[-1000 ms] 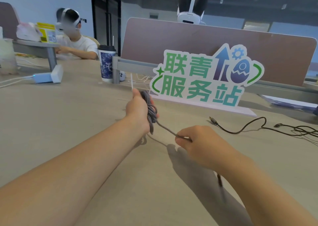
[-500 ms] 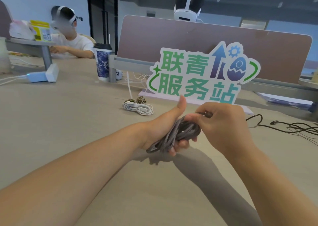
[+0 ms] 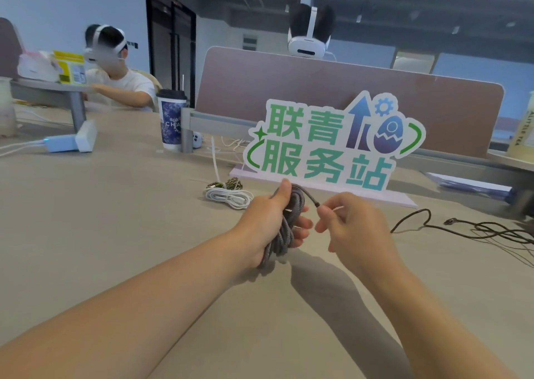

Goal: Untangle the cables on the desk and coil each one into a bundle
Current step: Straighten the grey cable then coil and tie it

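My left hand [image 3: 268, 222] grips a coiled grey braided cable [image 3: 284, 228] above the desk, thumb up over the loops. The cable's free end arcs right to my right hand [image 3: 351, 228], which pinches its plug tip between thumb and fingers. A coiled white cable [image 3: 229, 199] lies on the desk behind my left hand. A small patterned brown coil [image 3: 228, 183] sits just past the white one. A loose black cable [image 3: 468, 230] sprawls tangled on the desk at the right.
A standing sign [image 3: 332, 144] with green characters rises just beyond my hands, before a brown divider panel [image 3: 289, 84]. A paper cup [image 3: 172, 120] stands at its left end. A blue and white charger box [image 3: 72, 141] lies far left. A person in a headset [image 3: 115, 69] sits there.
The grey cable went from stretched between my hands to fully looped in my left hand. My right hand has drawn away to the right, holding only the cable's end.
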A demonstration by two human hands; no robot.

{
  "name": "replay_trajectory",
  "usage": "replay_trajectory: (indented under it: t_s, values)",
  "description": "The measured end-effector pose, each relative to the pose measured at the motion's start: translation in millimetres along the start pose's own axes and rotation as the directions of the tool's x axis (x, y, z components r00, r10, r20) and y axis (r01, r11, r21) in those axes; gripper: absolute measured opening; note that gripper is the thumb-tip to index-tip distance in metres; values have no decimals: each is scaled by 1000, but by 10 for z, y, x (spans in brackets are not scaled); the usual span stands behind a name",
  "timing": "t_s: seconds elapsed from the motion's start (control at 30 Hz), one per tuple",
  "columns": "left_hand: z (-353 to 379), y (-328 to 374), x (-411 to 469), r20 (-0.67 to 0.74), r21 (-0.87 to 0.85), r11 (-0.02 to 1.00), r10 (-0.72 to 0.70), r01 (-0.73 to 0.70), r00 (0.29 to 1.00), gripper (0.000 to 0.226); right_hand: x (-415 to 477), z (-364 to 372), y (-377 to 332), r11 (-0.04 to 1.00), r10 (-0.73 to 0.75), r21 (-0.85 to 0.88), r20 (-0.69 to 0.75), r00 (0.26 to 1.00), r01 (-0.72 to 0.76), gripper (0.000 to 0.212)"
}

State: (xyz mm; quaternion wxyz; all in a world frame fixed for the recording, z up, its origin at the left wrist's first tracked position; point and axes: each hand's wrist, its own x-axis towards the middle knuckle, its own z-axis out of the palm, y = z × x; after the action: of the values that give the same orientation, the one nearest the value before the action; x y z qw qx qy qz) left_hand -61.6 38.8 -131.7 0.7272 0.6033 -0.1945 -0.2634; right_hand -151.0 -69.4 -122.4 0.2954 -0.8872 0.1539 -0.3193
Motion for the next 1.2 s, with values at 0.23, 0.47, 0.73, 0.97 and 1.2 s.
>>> replay_trajectory:
  t_s: [0.23,0.47,0.73,0.97,1.2]
  values:
    - [63,-36,-14,-34,-106,993,-50,46,998,60,-114,89,-145,991,-52,-123,-17,999,49,18]
    - [-43,-21,54,-210,286,957,116,-52,971,52,-181,217,-233,916,-131,-344,234,963,208,15]
    - [17,74,-113,92,302,952,27,-54,995,68,-105,91,-134,990,14,136,66,998,-23,26]
    - [78,78,-156,148,418,904,34,-94,988,81,-93,60,-171,955,68,269,217,974,-127,76]
    - [-53,66,-87,367,339,940,-172,41,914,67,-55,72,-90,879,177,353,380,908,-319,45]
